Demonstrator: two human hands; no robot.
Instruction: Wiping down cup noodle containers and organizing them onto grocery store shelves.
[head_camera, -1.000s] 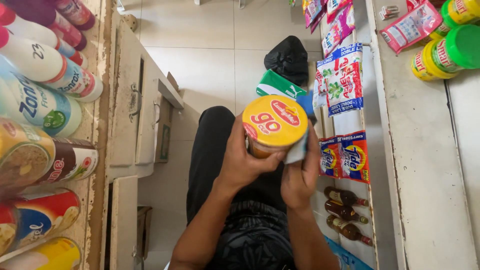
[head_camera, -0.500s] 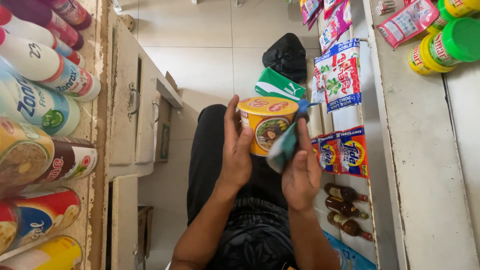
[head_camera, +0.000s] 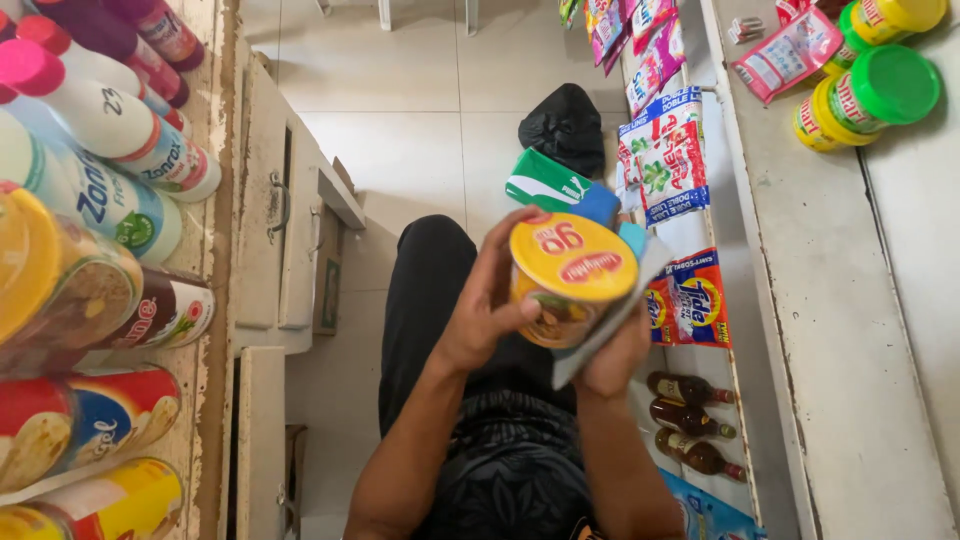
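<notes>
Both hands hold one noodle cup (head_camera: 568, 285) above the lap: left hand (head_camera: 490, 305) is wrapped around its side, right hand (head_camera: 612, 360) supports it from below together with a grey-blue cloth (head_camera: 610, 320). Its yellow lid faces the camera. Brown bottles (head_camera: 690, 425) lie on the shelf near the right hand

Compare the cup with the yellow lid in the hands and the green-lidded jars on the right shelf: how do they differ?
The cup has a yellow lid; the jars have green lids. The cup is held by the left hand and the right hand; the jars rest on the shelf. There is one cup but several jars. Both have round lids.
</notes>
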